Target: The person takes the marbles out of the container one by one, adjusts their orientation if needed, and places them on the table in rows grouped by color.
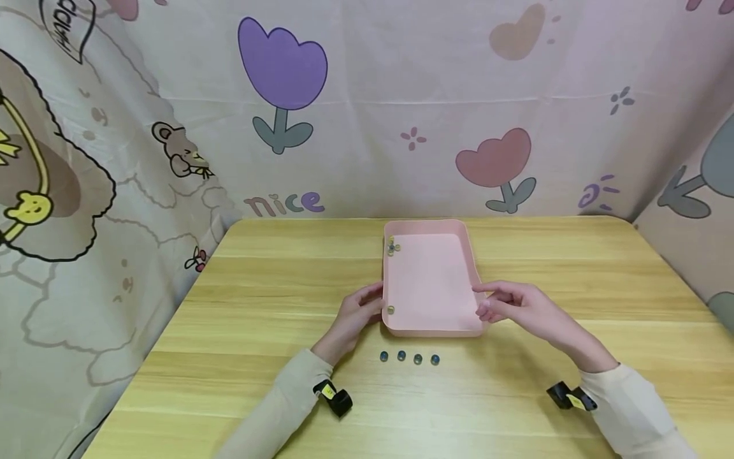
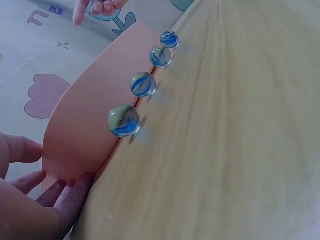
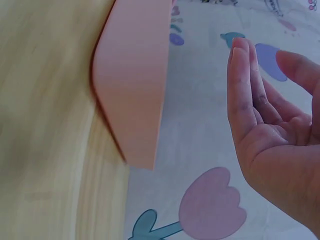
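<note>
Loosely, two hands flank a pink tray (image 1: 427, 280) on a wooden table (image 1: 275, 274)

Nearest are the person's cream sleeves (image 1: 278, 401), with a small black device (image 1: 339, 401) at the left wrist and a black device (image 1: 564, 396) at the right. Beyond the cuffs, four marbles (image 1: 401, 356) lie on the wood in a slightly uneven row, each apart from the next, just outside the tray's near wall. The left wrist view shows them as clear glass with blue swirls.

The left hand (image 1: 351, 319) rests its fingertips against the outside of the tray's left wall, near the front corner, its fingers relaxed rather than wrapped around it. The right hand (image 1: 518, 306) is loose and holds nothing; it is beside the right rim, and the right wrist view shows a gap between its fingers and the wall.

Inside the tray, a single yellowish marble (image 1: 390, 310) sits by the left wall towards the front. Farther back along that wall is a tight cluster of marbles (image 1: 392, 247), too small to count surely.

Behind the table hangs a pale cloth (image 1: 367, 172) printed with a purple tulip (image 1: 282, 64) and a red one.
</note>
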`<state>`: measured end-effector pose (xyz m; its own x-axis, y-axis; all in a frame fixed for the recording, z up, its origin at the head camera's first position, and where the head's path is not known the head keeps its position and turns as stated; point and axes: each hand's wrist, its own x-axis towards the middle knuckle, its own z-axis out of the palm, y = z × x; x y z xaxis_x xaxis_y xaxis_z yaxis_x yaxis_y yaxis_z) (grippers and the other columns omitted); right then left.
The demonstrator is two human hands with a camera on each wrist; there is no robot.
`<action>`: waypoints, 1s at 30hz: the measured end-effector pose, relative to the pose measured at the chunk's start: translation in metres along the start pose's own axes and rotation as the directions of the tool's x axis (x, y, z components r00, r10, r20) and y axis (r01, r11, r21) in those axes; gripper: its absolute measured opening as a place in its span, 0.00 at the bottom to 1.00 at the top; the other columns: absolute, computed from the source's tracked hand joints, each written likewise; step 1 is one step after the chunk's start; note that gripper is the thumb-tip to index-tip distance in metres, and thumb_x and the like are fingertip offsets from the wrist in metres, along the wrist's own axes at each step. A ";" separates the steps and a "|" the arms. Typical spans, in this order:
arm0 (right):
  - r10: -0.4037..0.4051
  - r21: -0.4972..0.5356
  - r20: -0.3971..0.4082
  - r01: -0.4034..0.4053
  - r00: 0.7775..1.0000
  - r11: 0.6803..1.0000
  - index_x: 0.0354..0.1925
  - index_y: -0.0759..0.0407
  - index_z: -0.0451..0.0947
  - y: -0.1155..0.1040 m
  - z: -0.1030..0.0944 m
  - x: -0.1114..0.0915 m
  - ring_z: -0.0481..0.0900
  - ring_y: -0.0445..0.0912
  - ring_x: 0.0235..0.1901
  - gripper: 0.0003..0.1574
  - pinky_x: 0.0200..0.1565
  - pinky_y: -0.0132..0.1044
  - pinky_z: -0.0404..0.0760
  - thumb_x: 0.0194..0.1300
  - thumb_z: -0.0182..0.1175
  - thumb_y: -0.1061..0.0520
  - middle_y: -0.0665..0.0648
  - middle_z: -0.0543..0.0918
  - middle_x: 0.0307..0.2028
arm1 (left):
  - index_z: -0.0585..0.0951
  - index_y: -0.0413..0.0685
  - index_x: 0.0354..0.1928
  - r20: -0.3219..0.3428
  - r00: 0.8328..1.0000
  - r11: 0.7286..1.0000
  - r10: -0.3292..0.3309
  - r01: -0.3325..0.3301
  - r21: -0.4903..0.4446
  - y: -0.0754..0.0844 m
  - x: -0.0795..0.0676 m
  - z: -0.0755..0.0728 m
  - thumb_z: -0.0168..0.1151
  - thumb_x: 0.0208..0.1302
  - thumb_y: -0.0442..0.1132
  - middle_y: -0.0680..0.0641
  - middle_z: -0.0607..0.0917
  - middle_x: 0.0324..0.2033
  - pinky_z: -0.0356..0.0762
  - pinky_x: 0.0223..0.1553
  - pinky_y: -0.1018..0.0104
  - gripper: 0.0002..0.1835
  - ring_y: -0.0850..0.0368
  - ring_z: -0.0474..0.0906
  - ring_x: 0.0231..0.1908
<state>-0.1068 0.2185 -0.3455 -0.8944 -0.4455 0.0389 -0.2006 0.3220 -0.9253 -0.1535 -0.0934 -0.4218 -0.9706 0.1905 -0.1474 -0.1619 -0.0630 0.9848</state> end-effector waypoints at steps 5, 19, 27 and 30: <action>0.011 0.008 -0.032 -0.011 0.999 1.000 0.61 0.78 0.67 0.003 -0.002 0.001 0.84 0.47 0.38 0.25 0.43 0.38 0.84 0.71 0.54 0.62 0.68 0.83 0.38 | 0.68 0.32 0.66 0.007 1.000 1.000 0.008 -0.008 -0.012 0.000 -0.001 -0.001 0.56 0.67 0.28 0.34 0.72 0.61 0.79 0.52 0.59 0.25 0.43 0.73 0.56; 0.007 -0.092 -0.083 -0.015 0.997 0.996 0.59 0.73 0.72 0.004 0.001 0.005 0.82 0.41 0.41 0.25 0.44 0.31 0.82 0.68 0.60 0.60 0.68 0.81 0.47 | 0.69 0.35 0.66 -0.006 1.000 1.000 0.003 -0.003 0.000 0.003 -0.001 -0.004 0.56 0.67 0.28 0.36 0.72 0.60 0.79 0.51 0.60 0.25 0.45 0.73 0.55; -0.069 0.008 -0.070 0.069 0.995 0.998 0.63 0.77 0.64 0.009 0.003 0.007 0.84 0.46 0.40 0.25 0.44 0.38 0.84 0.71 0.51 0.68 0.77 0.75 0.48 | 0.68 0.33 0.66 0.015 1.000 1.000 0.013 -0.013 -0.009 0.001 0.000 -0.003 0.55 0.67 0.28 0.34 0.72 0.61 0.79 0.52 0.59 0.25 0.43 0.72 0.57; -0.078 0.013 -0.073 0.079 0.994 0.997 0.62 0.78 0.64 0.011 0.003 0.007 0.84 0.46 0.40 0.24 0.43 0.39 0.85 0.71 0.51 0.68 0.77 0.75 0.48 | 0.68 0.33 0.66 0.012 1.000 1.000 0.007 -0.006 -0.006 0.001 0.001 -0.002 0.55 0.67 0.28 0.35 0.72 0.61 0.79 0.52 0.59 0.25 0.43 0.72 0.56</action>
<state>-0.1139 0.2159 -0.3564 -0.9028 -0.4072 0.1384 -0.2656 0.2748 -0.9241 -0.1547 -0.0950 -0.4208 -0.9693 0.2020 -0.1399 -0.1567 -0.0699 0.9852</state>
